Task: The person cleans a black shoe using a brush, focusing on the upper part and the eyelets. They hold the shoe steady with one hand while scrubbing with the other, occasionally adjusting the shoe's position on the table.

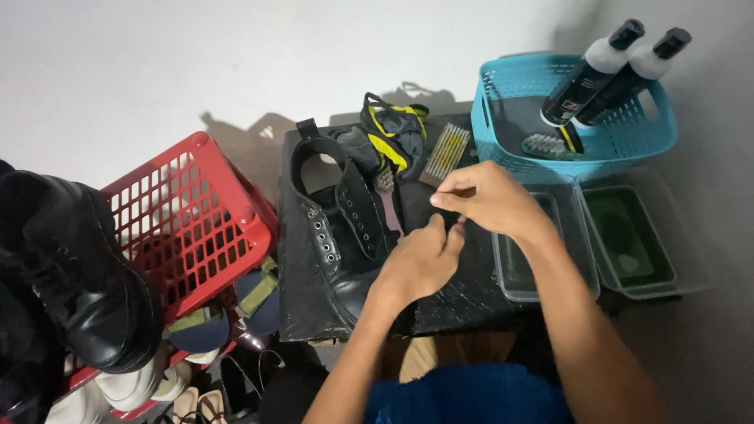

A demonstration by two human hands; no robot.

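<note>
Both hands, left hand point(420, 259) and right hand point(479, 196), meet pinching something small and dark just right of the unlaced black boot point(334, 235), fingers closed for fine work.

Whatever the left hand point(420, 263) and right hand point(487, 200) pinch is too small to tell; the left hand hides the black boot's point(334, 235) toe.

Looks like a shoe-care corner at home: a red plastic basket point(192, 224) at 9 o'clock with shoes stacked around it, a teal plastic basket point(620, 137) of polish bottles at 1 o'clock.
</note>
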